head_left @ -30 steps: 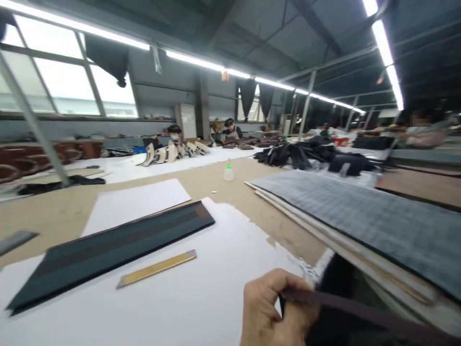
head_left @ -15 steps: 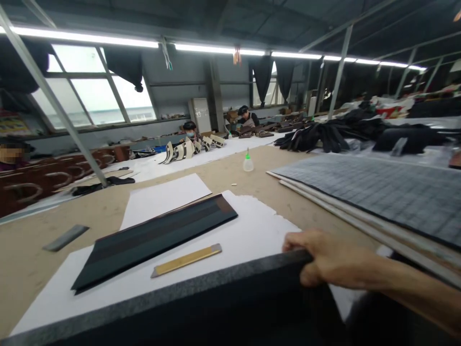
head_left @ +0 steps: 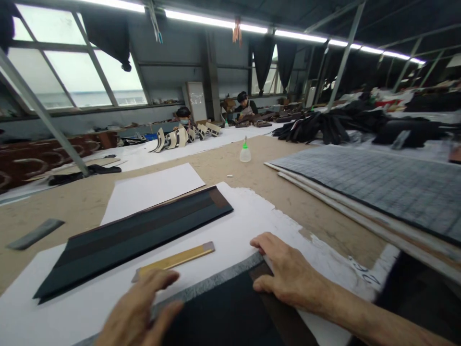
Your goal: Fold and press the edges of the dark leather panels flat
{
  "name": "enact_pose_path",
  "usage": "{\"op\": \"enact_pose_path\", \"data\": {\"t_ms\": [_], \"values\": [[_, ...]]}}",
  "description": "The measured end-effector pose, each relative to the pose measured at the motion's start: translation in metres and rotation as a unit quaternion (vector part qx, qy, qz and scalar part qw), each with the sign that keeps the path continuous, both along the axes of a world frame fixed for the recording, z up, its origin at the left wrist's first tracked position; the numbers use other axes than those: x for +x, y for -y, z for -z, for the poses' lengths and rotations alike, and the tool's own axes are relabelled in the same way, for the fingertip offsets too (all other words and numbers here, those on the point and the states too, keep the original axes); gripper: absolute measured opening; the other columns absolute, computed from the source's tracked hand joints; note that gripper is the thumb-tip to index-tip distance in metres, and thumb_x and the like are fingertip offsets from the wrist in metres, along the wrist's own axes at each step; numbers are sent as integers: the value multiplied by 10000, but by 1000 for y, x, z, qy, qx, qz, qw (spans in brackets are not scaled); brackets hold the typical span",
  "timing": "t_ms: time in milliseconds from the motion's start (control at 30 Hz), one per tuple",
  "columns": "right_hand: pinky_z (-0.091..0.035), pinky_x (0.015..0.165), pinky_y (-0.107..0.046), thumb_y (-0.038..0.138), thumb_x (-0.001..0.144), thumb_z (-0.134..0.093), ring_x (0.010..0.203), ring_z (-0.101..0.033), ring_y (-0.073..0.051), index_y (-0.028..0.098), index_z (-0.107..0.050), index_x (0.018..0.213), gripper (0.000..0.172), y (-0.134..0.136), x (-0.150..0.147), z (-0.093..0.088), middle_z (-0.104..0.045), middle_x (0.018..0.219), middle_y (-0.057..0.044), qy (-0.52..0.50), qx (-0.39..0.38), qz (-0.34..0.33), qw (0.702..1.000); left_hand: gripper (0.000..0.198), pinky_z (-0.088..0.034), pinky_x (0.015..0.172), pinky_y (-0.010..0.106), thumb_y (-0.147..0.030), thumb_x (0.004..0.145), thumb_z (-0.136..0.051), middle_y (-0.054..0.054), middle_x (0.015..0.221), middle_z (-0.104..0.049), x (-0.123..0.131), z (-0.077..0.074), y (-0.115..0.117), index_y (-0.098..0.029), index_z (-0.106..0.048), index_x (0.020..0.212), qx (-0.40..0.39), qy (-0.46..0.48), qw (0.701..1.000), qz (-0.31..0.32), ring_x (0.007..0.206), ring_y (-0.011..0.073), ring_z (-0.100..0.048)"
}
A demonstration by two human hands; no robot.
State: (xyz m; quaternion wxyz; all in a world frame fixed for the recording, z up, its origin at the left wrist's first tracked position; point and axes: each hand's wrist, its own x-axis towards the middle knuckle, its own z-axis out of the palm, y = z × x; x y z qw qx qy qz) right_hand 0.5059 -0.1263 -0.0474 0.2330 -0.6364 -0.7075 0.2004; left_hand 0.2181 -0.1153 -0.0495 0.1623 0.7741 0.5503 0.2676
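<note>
A long dark panel (head_left: 230,312) with a grey top edge lies flat on the white paper (head_left: 237,230) near me. My right hand (head_left: 288,276) grips its right end, fingers over the far corner. At the lower left, my left hand (head_left: 140,312) rests flat on the panel's grey edge with fingers spread. Just beyond the hands lies a brass ruler (head_left: 173,261). Behind it sits a long dark striped strip (head_left: 137,235).
A stack of grey checked sheets (head_left: 378,187) fills the right side. A small glue bottle (head_left: 245,153) stands mid-table. A grey bar (head_left: 34,234) lies at the left. Other people work at the far tables, amid piles of dark material (head_left: 317,129).
The dark panel came up from the right, then was lowered flat onto the white paper. My left hand has come into view and rests on its edge.
</note>
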Motion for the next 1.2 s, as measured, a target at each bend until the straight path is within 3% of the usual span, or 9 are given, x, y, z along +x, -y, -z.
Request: {"op": "enact_pose_path", "data": {"t_ms": [67, 133, 267, 400, 600, 800, 900, 1033, 1200], "values": [[-436, 831, -348, 121, 596, -699, 998, -515, -233, 151, -531, 1075, 509, 4, 5, 5, -534, 1107, -93, -1, 24, -6, 1000, 280, -421, 905, 339, -321, 821, -494, 60, 1101, -589, 53, 1, -7, -234, -595, 1067, -37, -34, 995, 83, 1021, 242, -535], [-442, 831, -336, 98, 624, -680, 1005, -507, -220, 167, -530, 1074, 479, 10, 11, 10, -530, 1094, -81, -6, 42, -17, 999, 231, -411, 885, 367, -199, 807, -473, 94, 1024, -582, 100, -1, -12, -169, -593, 1002, -53, -104, 988, 103, 986, 247, -525], [-459, 777, -330, 53, 756, -553, 909, -526, -195, 161, -565, 989, 257, 22, 26, 20, -557, 973, -76, 3, 165, -88, 982, 134, -370, 860, 440, -158, 781, -525, 100, 928, -571, 143, -8, -18, -135, -562, 908, -53, -199, 974, 99, 939, 293, -506], [-474, 697, -330, 38, 841, -416, 832, -523, -200, 131, -564, 948, 205, 29, 31, 26, -567, 898, -100, 39, 252, -133, 958, 140, -365, 807, 430, -140, 765, -528, 86, 853, -571, 141, -7, -21, -140, -533, 905, -104, -200, 970, 90, 881, 286, -523], [-484, 666, -352, 49, 855, -373, 805, -519, -213, 103, -582, 1054, 294, 29, 28, 28, -570, 872, -118, 86, 263, -147, 950, 110, -363, 790, 379, -104, 728, -569, 35, 840, -541, 138, 6, -26, -182, -560, 804, -111, -101, 986, 72, 862, 228, -503], [-487, 692, -361, 66, 872, -355, 826, -530, -215, 131, -596, 1093, 333, 30, 28, 29, -589, 911, -118, 90, 256, -151, 951, 187, -416, 775, 340, -83, 728, -553, 15, 864, -570, 135, 17, -26, -230, -611, 827, -100, 6, 990, 103, 871, 211, -527], [-491, 680, -362, 70, 866, -343, 815, -524, -219, 115, -598, 1080, 335, 29, 28, 28, -589, 902, -122, 89, 250, -149, 953, 219, -448, 726, 301, -90, 761, -527, 16, 850, -569, 130, 27, -29, -245, -628, 879, -39, 35, 988, 147, 830, 189, -547], [-490, 697, -373, 67, 852, -336, 825, -511, -226, 73, -598, 1072, 343, 28, 27, 30, -591, 910, -127, 100, 252, -136, 953, 259, -447, 611, 245, -77, 835, -460, 20, 815, -538, 125, 38, -32, -235, -597, 987, 119, 33, 960, 252, 732, 155, -528], [-487, 703, -374, 72, 831, -378, 832, -499, -230, 74, -592, 1098, 342, 28, 27, 33, -582, 940, -129, 94, 244, -134, 956, 266, -407, 563, 256, -75, 893, -352, 52, 820, -512, 124, 43, -29, -164, -549, 1048, 226, -23, 932, 284, 694, 169, -456]]}}
